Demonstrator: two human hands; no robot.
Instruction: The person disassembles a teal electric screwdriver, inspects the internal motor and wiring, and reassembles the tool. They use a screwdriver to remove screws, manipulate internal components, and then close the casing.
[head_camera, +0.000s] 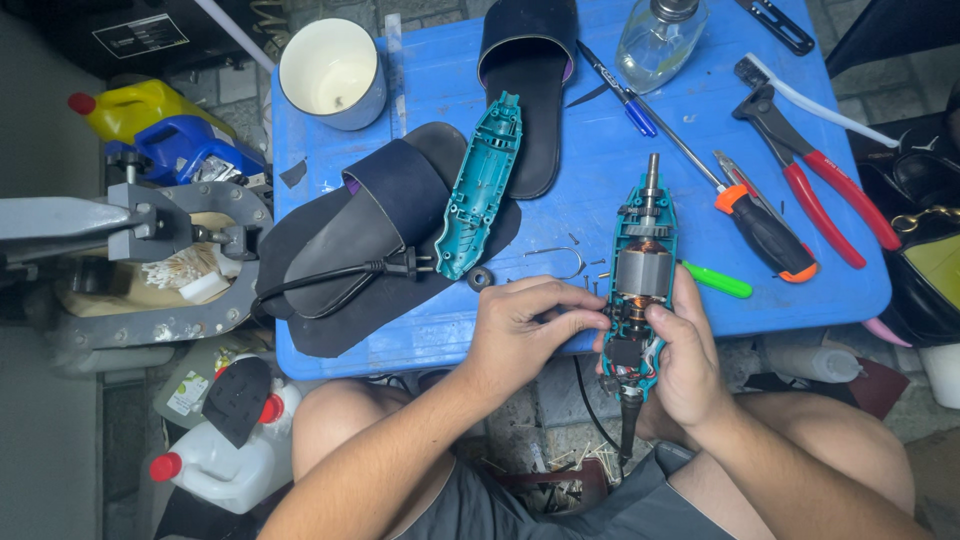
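My right hand (685, 365) grips the lower body of an opened teal power tool (640, 270), its copper motor and metal shaft exposed and pointing away from me. My left hand (525, 325) reaches in from the left, fingertips pinching at a small part beside the motor's lower end. The tool's removed teal housing half (482, 185) lies on a black sandal (380, 215) on the blue table (440, 80). A black power plug (400, 265) and cord rest on that sandal.
A second black sandal (535, 90), white mug (330, 70), blue pen (620, 90), glass bottle (660, 35), orange-black screwdriver (760, 225), red pliers (830, 195) and green-handled tool (718, 280) lie on the table. A metal vise (150, 235) and plastic bottles (215, 455) stand at left.
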